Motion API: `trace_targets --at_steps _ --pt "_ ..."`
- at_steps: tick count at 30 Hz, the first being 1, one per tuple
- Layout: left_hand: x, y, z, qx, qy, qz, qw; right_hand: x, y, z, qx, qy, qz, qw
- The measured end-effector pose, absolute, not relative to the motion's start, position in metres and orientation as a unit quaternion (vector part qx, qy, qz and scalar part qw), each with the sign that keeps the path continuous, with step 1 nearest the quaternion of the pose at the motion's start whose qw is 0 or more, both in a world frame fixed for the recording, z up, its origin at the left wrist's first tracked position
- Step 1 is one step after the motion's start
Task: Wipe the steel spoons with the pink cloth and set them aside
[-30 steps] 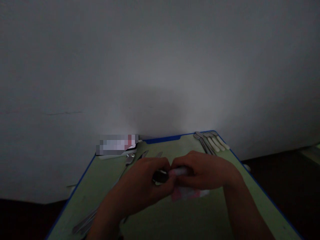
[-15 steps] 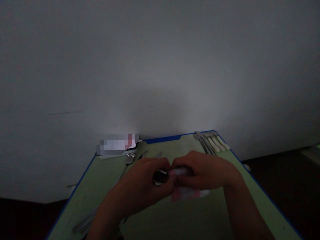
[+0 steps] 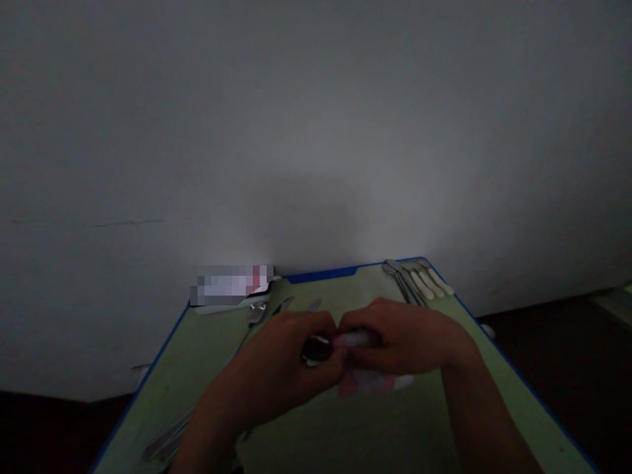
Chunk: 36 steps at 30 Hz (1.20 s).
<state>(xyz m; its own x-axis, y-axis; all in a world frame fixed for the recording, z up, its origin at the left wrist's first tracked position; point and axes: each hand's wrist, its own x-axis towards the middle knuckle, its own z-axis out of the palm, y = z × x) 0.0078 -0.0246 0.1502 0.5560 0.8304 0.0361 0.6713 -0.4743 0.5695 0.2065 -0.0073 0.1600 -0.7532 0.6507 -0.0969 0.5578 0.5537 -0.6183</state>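
Over the middle of the table, my left hand point(image 3: 291, 345) is closed round a spoon point(image 3: 317, 350); its dark, shiny bowl shows between thumb and fingers, and the rest is hidden. My right hand point(image 3: 395, 336) pinches a pink and white cloth point(image 3: 368, 383), part of which hangs below the fingers. The fingertips of both hands meet, and the cloth reaches the edge of the spoon's bowl there.
Long metal cutlery point(image 3: 170, 434) lies at the left, partly behind my left forearm. Metal spoons point(image 3: 401, 280) and white-handled forks point(image 3: 428, 284) lie at the back right. A blurred-out, flat device point(image 3: 232, 286) rests at the back left. A wall point(image 3: 316, 131) stands behind the green table point(image 3: 296, 444).
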Motion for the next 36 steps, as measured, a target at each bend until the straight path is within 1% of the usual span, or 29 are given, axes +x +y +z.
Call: trace_targets --at_steps 11,19,24,31,36 --pt "0.0089 -0.0247 0.1520 0.838 0.446 0.157 0.273 0.2072 -0.0068 0.1603 -0.339 -0.881 0.322 0.073" --pt "0.0072 -0.0246 0.1483 0.847 0.447 0.150 0.247 0.2073 -0.0064 0.1593 -0.336 -0.882 0.324 0.072" --pt "0.0069 -0.0247 0.1484 0.843 0.441 0.152 0.267 0.2064 -0.0073 0.1606 -0.339 -0.880 0.325 0.075" --pt "0.0077 -0.0243 0.1493 0.847 0.443 0.154 0.249 0.2059 -0.0070 0.1609 -0.340 -0.879 0.326 0.071" --pt "0.0078 -0.0244 0.1498 0.845 0.441 0.152 0.262 0.2063 -0.0065 0.1596 -0.341 -0.883 0.315 0.068"
